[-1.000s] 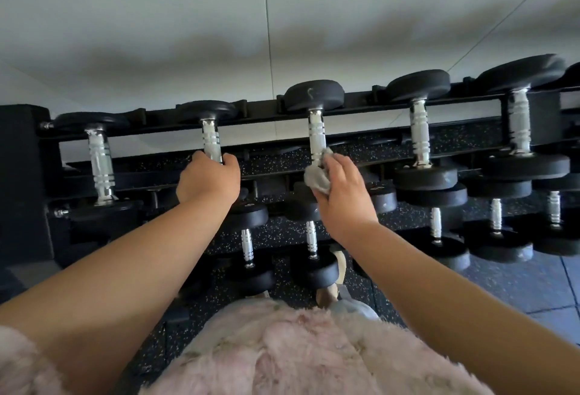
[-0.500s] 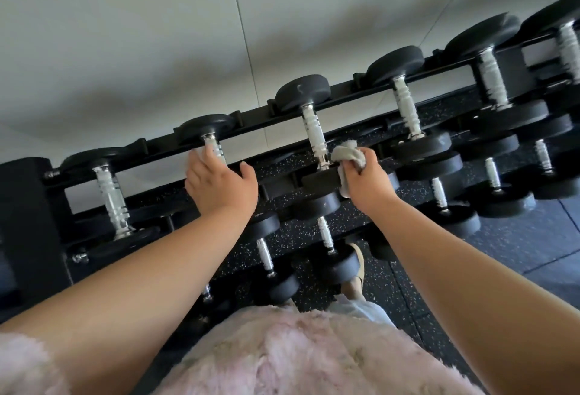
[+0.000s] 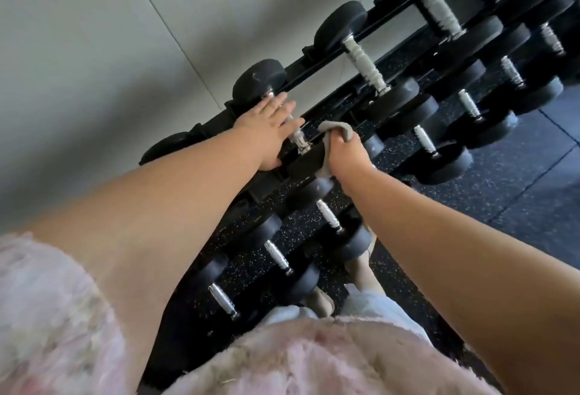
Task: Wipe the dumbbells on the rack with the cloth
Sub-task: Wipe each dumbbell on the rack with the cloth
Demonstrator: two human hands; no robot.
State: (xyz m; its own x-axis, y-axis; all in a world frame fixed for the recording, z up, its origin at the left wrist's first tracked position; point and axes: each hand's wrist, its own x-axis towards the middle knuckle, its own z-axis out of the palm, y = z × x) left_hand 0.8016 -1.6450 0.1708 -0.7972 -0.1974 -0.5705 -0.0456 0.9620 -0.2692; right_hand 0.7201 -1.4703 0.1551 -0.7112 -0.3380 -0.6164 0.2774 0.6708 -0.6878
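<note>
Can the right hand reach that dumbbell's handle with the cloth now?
Probably not fully: the left hand lies flat over the handle, while the right hand holds the cloth beside it.

1. The dumbbells (image 3: 367, 61) have matt black heads that look like rubber, and bright metal handles with ribbed, knurled grips.
2. The rack (image 3: 392, 14) is black metal with a dull sheen.
3. The cloth (image 3: 335, 129) is soft, grey and matt, crumpled.
4. The floor (image 3: 518, 187) is dark rubber matting, matt, flecked with pale specks.
5. The wall (image 3: 94, 33) is smooth, pale and matt.
6. The garment (image 3: 282, 360) is fluffy pink fabric.
</note>
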